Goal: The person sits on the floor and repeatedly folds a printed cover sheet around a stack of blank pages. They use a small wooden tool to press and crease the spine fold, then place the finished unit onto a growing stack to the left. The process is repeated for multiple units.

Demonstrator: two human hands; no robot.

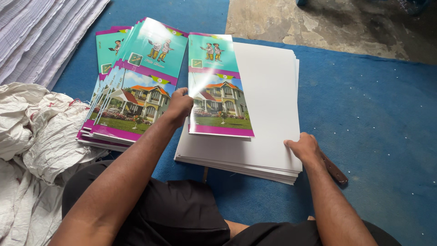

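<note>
A: Where is the printed cover sheet (220,86) in relation to the white stack (268,105)?

B: It lies flat on top of the white stack, on the left half of it. Its long axis runs away from the person, the same way as the long side of the stack.

A: Which hand is nearer to it?

B: The left hand (179,105). It is at the left edge of the white stack, and its fingers are closed on the left edge of the cover sheet, about at the middle of its length. So the sheet extends to the right of the grip.

A: And the right hand (304,146)?

B: It rests at the near right corner of the white stack, well apart from the cover sheet. The fingers are curled and press on the top white sheet; I cannot tell if they pinch anything.

A: What is left of the stack?

B: A fanned pile of same covers (132,86), on the blue mat (364,118), just beside the stack.
</note>
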